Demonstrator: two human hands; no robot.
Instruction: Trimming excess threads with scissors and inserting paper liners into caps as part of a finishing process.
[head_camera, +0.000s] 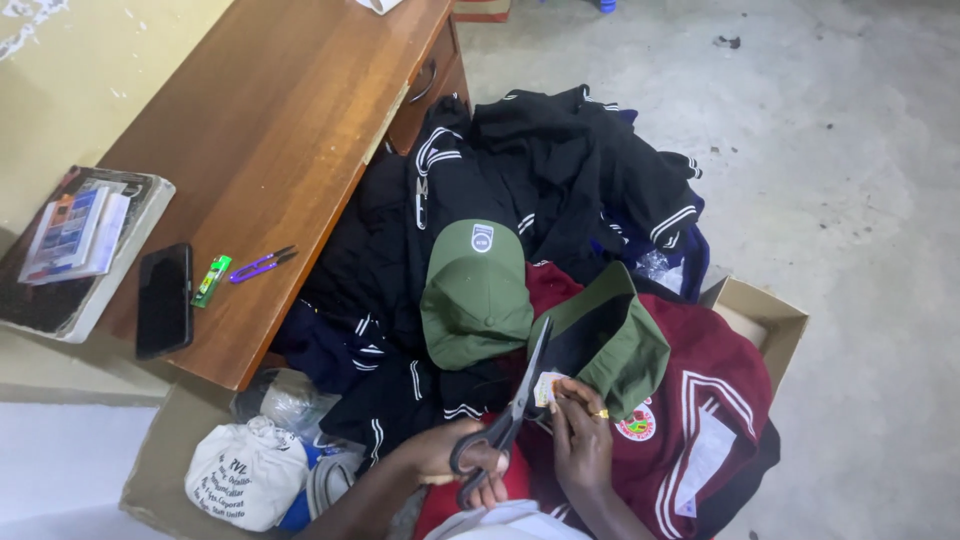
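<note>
Scissors (510, 415) in left hand (455, 462) meet the tag (550, 388) pinched by right hand (582, 440).

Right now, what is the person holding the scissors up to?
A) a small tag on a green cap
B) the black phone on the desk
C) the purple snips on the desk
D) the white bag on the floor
A: the left hand holds black scissors whose blades point up beside a small tag that the right hand pinches on the green cap.
</note>
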